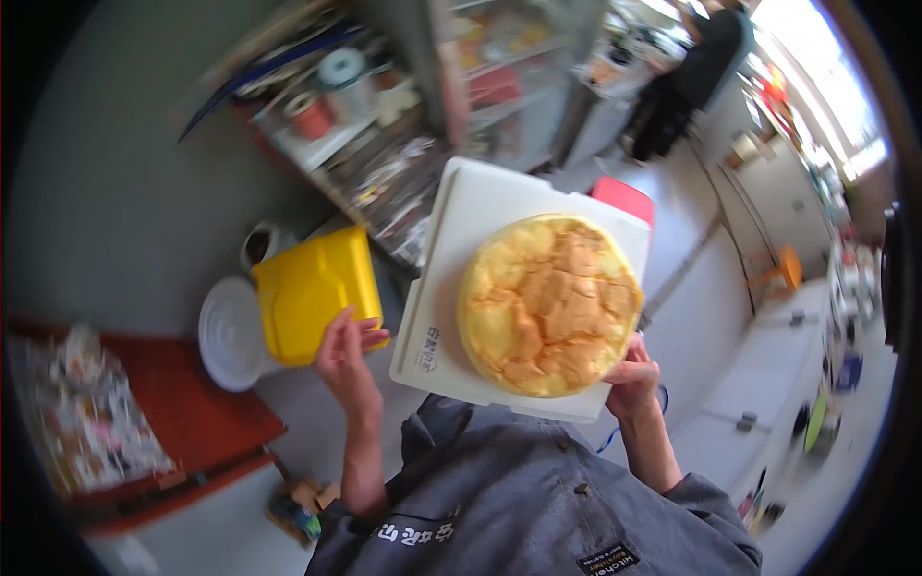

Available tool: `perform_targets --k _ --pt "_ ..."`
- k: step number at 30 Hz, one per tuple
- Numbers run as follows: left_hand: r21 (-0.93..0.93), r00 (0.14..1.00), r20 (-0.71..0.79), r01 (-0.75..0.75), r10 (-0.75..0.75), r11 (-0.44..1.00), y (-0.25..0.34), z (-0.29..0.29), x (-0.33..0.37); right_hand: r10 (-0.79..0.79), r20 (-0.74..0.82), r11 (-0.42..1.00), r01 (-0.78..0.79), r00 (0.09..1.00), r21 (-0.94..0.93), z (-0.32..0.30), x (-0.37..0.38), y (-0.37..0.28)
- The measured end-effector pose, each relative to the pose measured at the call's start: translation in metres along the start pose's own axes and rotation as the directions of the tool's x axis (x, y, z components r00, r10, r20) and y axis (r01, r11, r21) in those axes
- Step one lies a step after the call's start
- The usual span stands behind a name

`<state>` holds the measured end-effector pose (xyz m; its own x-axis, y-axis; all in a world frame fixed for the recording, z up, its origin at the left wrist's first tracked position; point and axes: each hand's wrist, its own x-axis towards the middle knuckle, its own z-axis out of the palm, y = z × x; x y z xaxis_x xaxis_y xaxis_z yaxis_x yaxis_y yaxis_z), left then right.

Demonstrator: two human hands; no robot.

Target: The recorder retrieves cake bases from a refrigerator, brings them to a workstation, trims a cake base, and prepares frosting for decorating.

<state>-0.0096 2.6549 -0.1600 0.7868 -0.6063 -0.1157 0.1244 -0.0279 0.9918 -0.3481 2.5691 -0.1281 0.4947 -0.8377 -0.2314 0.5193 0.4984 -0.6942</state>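
While gripping the white board (434,288) near its lower right corner, bearing up a round cake (552,302) with the right hand (634,381)! Golden brown and cracked across the top, paler yellow toward the rim. Sitting right of centre on the board, tight up to the right-hand edge, out in front of the grey jacket (509,499). Clamped on the board's edge with that right hand, just beside the cake; too close to tell whether touching it.

Over to the left hand (348,355): clear of the board, holding nothing visible, with fingers apart and loosely bent. Seen against the yellow bin (312,293); impossible to say whether touching it or merely in front.

Spotted just beside the bin, a white round lid (229,336). Further left, a red table (197,394) bearing a cluttered heap. Up above, a red roll (309,115) near a pale blue roll (343,72). Peeking from behind the board's far corner, a red object (632,200), mostly hidden. Well apart at upper right, a co-worker in dark clothes (699,72), and below, an orange stool (789,269).
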Motion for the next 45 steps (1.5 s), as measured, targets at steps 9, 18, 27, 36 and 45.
perform_targets --k 9,18,27,36,45 --pt "-0.206 0.343 0.768 -0.668 0.541 0.715 0.058 0.198 0.021 -0.153 -0.368 0.985 0.113 0.917 -0.128 -0.053 -0.013 -0.017" --pt "-0.066 0.361 0.915 -0.304 0.179 0.950 0.045 0.337 -0.013 -0.201 -0.489 0.978 0.206 0.849 -0.045 -0.094 0.011 -0.066" --pt "-0.104 0.104 0.986 -0.241 0.133 0.965 0.036 0.470 -0.002 -0.233 -0.649 0.962 0.267 0.724 -0.048 -0.131 0.030 -0.129" --pt "-0.321 -0.131 0.947 -0.367 0.294 0.873 0.026 0.587 -0.077 -0.275 -0.762 0.926 0.373 0.587 -0.047 -0.193 -0.008 -0.160" --pt "-0.831 -0.888 0.404 -0.257 0.219 0.493 0.035 0.723 -0.254 -0.337 -0.749 0.888 0.457 0.571 -0.051 -0.316 -0.084 -0.197"
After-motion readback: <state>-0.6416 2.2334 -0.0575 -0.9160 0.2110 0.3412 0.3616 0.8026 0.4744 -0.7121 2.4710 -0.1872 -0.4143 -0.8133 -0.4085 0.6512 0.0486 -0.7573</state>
